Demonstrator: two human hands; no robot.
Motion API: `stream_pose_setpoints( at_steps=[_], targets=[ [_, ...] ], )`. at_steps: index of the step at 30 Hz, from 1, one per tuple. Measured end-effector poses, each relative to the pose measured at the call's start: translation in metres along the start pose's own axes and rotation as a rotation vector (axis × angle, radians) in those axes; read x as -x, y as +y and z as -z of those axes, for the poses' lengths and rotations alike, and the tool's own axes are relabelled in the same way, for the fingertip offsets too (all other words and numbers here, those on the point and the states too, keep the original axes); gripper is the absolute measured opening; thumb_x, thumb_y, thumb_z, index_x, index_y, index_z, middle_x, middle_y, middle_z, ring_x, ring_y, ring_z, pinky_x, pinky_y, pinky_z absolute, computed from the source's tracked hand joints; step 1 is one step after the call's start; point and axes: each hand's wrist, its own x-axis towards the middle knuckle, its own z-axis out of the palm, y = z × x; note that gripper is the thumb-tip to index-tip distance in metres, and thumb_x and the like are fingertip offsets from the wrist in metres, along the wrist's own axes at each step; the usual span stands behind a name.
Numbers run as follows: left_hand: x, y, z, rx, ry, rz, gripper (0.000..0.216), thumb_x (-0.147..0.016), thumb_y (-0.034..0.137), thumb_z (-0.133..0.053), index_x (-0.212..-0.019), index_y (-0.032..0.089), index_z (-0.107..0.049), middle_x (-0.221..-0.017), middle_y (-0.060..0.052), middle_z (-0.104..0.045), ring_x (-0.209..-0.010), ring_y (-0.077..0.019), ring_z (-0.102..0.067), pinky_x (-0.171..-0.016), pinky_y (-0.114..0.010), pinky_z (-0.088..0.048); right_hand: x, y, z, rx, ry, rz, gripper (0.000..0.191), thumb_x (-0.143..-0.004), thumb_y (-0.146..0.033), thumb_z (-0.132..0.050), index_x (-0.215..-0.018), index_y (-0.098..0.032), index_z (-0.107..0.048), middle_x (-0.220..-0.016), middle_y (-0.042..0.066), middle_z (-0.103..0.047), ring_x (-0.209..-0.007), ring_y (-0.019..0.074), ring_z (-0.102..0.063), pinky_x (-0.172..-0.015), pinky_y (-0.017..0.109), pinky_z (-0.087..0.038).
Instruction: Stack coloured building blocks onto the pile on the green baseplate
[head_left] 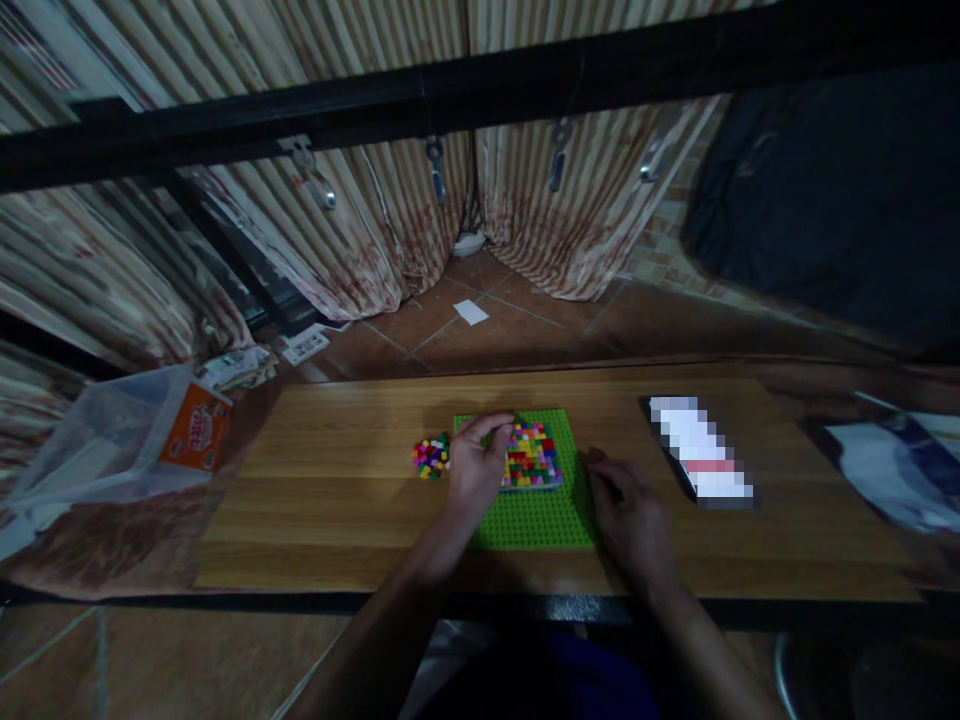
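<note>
In the head view, the left hand (pixel 477 468) is nearer, fingertips drawn together at the left side of the brick patch (pixel 534 458) on the green baseplate (pixel 529 528), loose bricks (pixel 430 457) just left of it, while the right hand (pixel 631 510) lies half-curled off the plate's right edge, and I can't tell if either grips anything.

Baseplate (pixel 534 522) is grn, bricks (pixel 534 456) multicol., curtains (pixel 566 215) striped.

Left hand (pixel 478 468) at colourful bricks (pixel 534 458) on green baseplate (pixel 532 525); right hand (pixel 636 512) near its right edge.
</note>
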Motion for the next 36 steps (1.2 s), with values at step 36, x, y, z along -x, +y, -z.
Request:
stream_pose_setpoints(
  at_steps=[36],
  targets=[
    [-0.003,-0.01,-0.01,0.337,0.037,0.17,0.018,-0.075,0.029,-0.068,-0.086,0.019,-0.077,-0.088,-0.005,-0.078,-0.085,-0.0196,-0.07,-0.082,-0.032,-0.054,-0.002,-0.006,-0.002,-0.072,0.001,-0.046,0.02,-0.092,-0.025,-0.049,-0.092,-0.02,-0.069,-0.099,0.01,-0.067,-0.094,0.0215,-0.065,-0.085,0.035,-0.052]
  ],
)
